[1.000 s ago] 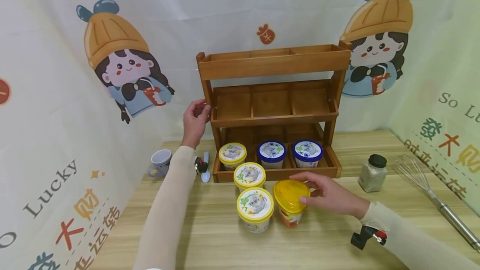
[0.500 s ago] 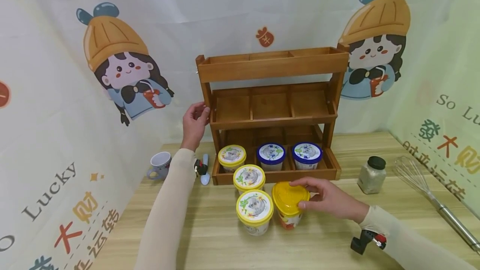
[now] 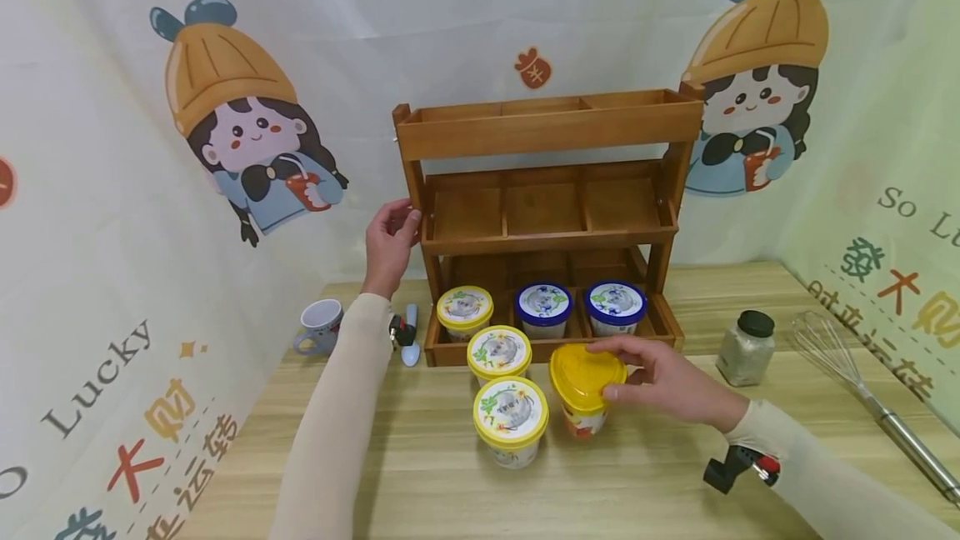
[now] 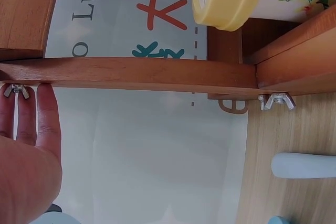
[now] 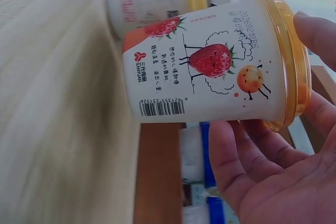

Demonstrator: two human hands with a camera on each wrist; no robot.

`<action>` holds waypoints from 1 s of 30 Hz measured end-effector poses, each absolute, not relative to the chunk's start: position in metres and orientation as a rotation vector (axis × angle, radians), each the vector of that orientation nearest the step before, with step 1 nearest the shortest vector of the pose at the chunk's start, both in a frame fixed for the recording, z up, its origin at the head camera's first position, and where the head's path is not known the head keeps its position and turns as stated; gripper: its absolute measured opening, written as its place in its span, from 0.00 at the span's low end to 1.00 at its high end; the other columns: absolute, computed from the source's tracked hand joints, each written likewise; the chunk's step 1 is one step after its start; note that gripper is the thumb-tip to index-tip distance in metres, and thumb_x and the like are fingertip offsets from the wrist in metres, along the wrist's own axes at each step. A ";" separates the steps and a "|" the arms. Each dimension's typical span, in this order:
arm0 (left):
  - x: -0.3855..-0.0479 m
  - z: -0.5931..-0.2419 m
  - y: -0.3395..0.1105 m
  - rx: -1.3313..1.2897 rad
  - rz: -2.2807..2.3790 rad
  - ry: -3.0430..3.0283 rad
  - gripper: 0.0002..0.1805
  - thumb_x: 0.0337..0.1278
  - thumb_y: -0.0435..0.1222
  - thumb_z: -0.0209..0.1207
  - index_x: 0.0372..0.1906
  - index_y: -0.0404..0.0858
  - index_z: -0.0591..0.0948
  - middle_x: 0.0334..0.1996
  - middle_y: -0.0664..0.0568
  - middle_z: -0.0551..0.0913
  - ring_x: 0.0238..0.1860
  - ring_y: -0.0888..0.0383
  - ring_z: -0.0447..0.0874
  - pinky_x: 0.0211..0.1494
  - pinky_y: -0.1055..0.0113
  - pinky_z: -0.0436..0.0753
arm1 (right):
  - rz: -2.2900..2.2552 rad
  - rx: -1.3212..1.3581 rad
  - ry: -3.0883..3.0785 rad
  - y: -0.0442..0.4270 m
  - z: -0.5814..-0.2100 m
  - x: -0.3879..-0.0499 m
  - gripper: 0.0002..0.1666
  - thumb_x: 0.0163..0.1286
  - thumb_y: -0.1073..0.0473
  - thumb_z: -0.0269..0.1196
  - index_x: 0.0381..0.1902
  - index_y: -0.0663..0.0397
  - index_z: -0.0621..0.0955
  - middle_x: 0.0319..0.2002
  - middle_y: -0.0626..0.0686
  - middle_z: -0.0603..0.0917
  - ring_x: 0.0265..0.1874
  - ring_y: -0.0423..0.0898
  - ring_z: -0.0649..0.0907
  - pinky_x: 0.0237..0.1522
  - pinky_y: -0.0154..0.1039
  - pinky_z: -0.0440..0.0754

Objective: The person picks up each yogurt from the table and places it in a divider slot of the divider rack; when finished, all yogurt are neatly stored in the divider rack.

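Note:
In the head view my right hand (image 3: 663, 382) grips a yogurt cup (image 3: 583, 423) by its domed yellow lid, thumb on the near side. In the right wrist view the white yogurt cup (image 5: 205, 66) shows printed strawberries and appears to be just off the tabletop. My left hand (image 3: 390, 247) touches the left side post of a wooden tiered rack (image 3: 547, 132). The left wrist view shows its straight fingers (image 4: 48, 119) against the post beside a wing nut (image 4: 16, 91). Two yellow-lidded tubs, a rear one (image 3: 498, 350) and a front one (image 3: 512, 411), stand left of the cup.
On the bottom tier sit a yellow-lidded tub (image 3: 465, 307) and two blue-lidded tubs, one central (image 3: 543, 303), one right (image 3: 616, 301). A mug (image 3: 322, 323) and a spoon (image 3: 410, 352) lie left; a black-capped jar (image 3: 747, 348) and a whisk (image 3: 862, 390) right.
My right hand and the yogurt cup have shifted a little up and to the right in the head view, towards the rack. The left hand keeps its place on the post.

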State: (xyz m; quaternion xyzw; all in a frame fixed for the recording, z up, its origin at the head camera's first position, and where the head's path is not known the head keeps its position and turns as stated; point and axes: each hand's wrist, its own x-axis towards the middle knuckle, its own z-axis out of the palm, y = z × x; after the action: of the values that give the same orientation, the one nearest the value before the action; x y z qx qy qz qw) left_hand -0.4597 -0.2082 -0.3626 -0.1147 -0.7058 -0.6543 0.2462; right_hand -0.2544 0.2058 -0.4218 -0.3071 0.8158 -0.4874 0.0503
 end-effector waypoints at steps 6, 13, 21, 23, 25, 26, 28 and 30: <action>-0.460 -0.361 -0.208 -0.317 -1.797 -1.921 0.21 0.76 0.42 0.63 0.66 0.39 0.81 0.48 0.59 0.82 0.51 0.61 0.84 0.49 0.71 0.91 | -1.502 -0.952 2.512 0.209 -0.408 -0.257 0.29 0.75 0.58 0.69 0.71 0.53 0.77 0.68 0.61 0.80 0.53 0.42 0.85 0.50 0.37 0.89; -0.459 -0.362 -0.208 -0.327 -1.792 -1.927 0.21 0.76 0.43 0.62 0.66 0.39 0.80 0.48 0.58 0.82 0.51 0.61 0.84 0.49 0.73 0.90 | -1.608 -0.976 2.452 0.214 -0.391 -0.260 0.30 0.77 0.62 0.66 0.73 0.59 0.73 0.68 0.66 0.76 0.55 0.39 0.85 0.55 0.33 0.88; -0.460 -0.368 -0.211 -0.318 -1.795 -1.917 0.19 0.76 0.42 0.63 0.65 0.41 0.81 0.49 0.57 0.83 0.52 0.61 0.84 0.48 0.73 0.90 | -1.621 -0.976 2.556 0.219 -0.368 -0.266 0.29 0.78 0.62 0.64 0.73 0.55 0.72 0.68 0.64 0.77 0.56 0.45 0.85 0.56 0.31 0.87; -0.460 -0.368 -0.211 -0.308 -1.789 -1.921 0.19 0.76 0.42 0.63 0.64 0.41 0.82 0.50 0.56 0.83 0.52 0.61 0.84 0.48 0.73 0.90 | -1.606 -0.946 2.604 0.219 -0.362 -0.269 0.29 0.79 0.60 0.64 0.74 0.54 0.72 0.68 0.63 0.78 0.55 0.49 0.85 0.55 0.31 0.87; -0.459 -0.368 -0.211 -0.298 -1.786 -1.922 0.19 0.76 0.42 0.63 0.64 0.42 0.82 0.50 0.56 0.83 0.52 0.61 0.84 0.48 0.73 0.90 | -1.592 -0.924 2.656 0.220 -0.355 -0.271 0.30 0.79 0.60 0.64 0.75 0.53 0.72 0.68 0.61 0.77 0.55 0.52 0.84 0.54 0.31 0.88; -0.460 -0.367 -0.211 -0.296 -1.785 -1.924 0.19 0.76 0.43 0.63 0.64 0.42 0.82 0.51 0.55 0.83 0.52 0.61 0.84 0.49 0.72 0.90 | -1.585 -0.911 2.685 0.221 -0.352 -0.271 0.30 0.79 0.59 0.64 0.75 0.53 0.72 0.68 0.61 0.77 0.54 0.52 0.83 0.53 0.30 0.88; -0.460 -0.366 -0.210 -0.301 -1.787 -1.922 0.19 0.76 0.43 0.63 0.64 0.42 0.82 0.51 0.55 0.83 0.52 0.60 0.84 0.49 0.72 0.90 | -1.580 -0.921 2.741 0.222 -0.346 -0.273 0.30 0.79 0.59 0.64 0.75 0.54 0.71 0.69 0.60 0.76 0.54 0.50 0.82 0.52 0.29 0.87; -0.460 -0.366 -0.209 -0.309 -1.793 -1.921 0.19 0.76 0.43 0.63 0.64 0.42 0.82 0.51 0.56 0.83 0.52 0.61 0.84 0.49 0.73 0.90 | -1.581 -0.940 2.784 0.224 -0.341 -0.275 0.30 0.79 0.60 0.63 0.76 0.55 0.71 0.69 0.60 0.76 0.54 0.47 0.81 0.52 0.27 0.86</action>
State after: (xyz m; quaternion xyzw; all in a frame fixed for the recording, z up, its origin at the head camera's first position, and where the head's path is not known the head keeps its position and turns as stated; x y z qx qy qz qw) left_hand -0.4603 -0.2088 -0.3659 -0.1131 -0.7038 -0.6569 0.2456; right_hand -0.2749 0.2236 -0.3408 -0.2803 0.8303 -0.4717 -0.0973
